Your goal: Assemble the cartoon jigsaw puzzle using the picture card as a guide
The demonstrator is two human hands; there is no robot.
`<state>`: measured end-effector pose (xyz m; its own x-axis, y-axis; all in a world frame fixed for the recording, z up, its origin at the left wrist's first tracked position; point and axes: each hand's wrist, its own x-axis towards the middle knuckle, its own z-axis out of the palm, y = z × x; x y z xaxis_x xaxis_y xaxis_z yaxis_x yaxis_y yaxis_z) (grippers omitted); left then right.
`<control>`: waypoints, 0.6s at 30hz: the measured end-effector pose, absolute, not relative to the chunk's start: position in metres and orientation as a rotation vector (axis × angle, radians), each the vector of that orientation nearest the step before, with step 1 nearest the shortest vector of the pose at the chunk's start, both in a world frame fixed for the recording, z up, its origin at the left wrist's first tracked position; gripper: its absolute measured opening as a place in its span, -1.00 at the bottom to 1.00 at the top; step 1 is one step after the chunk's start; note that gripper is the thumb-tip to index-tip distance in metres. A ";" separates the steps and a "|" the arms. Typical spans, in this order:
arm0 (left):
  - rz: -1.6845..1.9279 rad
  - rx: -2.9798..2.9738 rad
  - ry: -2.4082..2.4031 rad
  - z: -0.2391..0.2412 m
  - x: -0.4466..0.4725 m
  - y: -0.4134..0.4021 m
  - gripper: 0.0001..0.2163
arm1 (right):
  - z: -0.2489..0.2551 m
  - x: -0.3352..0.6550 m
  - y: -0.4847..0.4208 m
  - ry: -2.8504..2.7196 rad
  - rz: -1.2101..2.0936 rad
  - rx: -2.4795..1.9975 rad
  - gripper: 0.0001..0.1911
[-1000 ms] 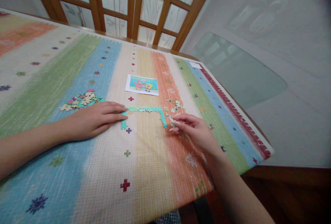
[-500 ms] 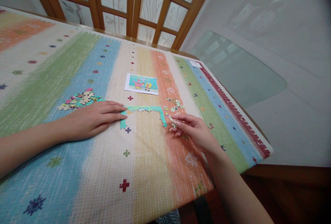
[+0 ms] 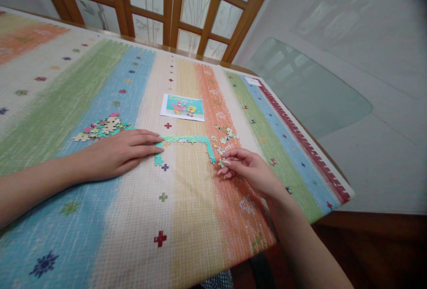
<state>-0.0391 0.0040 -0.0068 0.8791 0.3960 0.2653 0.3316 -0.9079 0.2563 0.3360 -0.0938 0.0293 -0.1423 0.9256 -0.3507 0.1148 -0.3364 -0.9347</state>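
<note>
A teal strip of joined puzzle border lies on the striped tablecloth, bending down at both ends. My left hand rests flat with its fingers stretched out, the fingertips touching the strip's left corner. My right hand is curled in a pinch on a small puzzle piece just right of the strip's right end. A few loose pieces lie beyond that hand. A heap of loose pieces sits behind my left hand.
A small reference picture with cartoon figures lies beyond the strip. The table's right edge runs diagonally close to my right arm. A wooden-framed glass door stands behind the table, and a glass sheet leans at the right.
My right hand has drawn its fingers together on the piece and shifted slightly toward me. My left hand has stayed put.
</note>
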 end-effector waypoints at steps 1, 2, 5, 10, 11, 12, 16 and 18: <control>0.463 2.844 0.559 -0.007 -0.039 0.004 -0.59 | 0.029 0.336 -0.094 -1.189 1.577 -1.458 -0.63; 0.460 2.842 0.562 -0.007 -0.039 0.004 -0.59 | 0.029 0.335 -0.094 -1.173 1.596 -1.463 -0.63; 0.452 2.834 0.572 -0.006 -0.039 0.004 -0.59 | 0.028 0.334 -0.094 -1.161 1.623 -1.483 -0.61; 0.459 2.810 0.577 -0.006 -0.038 0.004 -0.60 | 0.025 0.331 -0.095 -1.285 1.536 -1.561 -0.63; 0.454 2.811 0.580 -0.006 -0.038 0.004 -0.60 | 0.024 0.331 -0.095 -1.335 1.488 -1.588 -0.65; 0.447 2.812 0.584 -0.006 -0.038 0.004 -0.60 | 0.023 0.330 -0.095 -1.389 1.431 -1.607 -0.67; 0.463 2.799 0.581 -0.007 -0.039 0.004 -0.60 | 0.019 0.327 -0.095 -1.593 1.189 -1.617 -0.79; 0.477 2.801 0.574 -0.007 -0.039 0.004 -0.60 | 0.017 0.326 -0.095 -1.650 1.123 -1.629 -0.82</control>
<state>-0.0388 0.0036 -0.0068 0.8694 0.4167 0.2655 0.3375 -0.8933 0.2970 0.3260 -0.0951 0.0174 -0.1074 0.9804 -0.1651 0.5133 -0.0876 -0.8537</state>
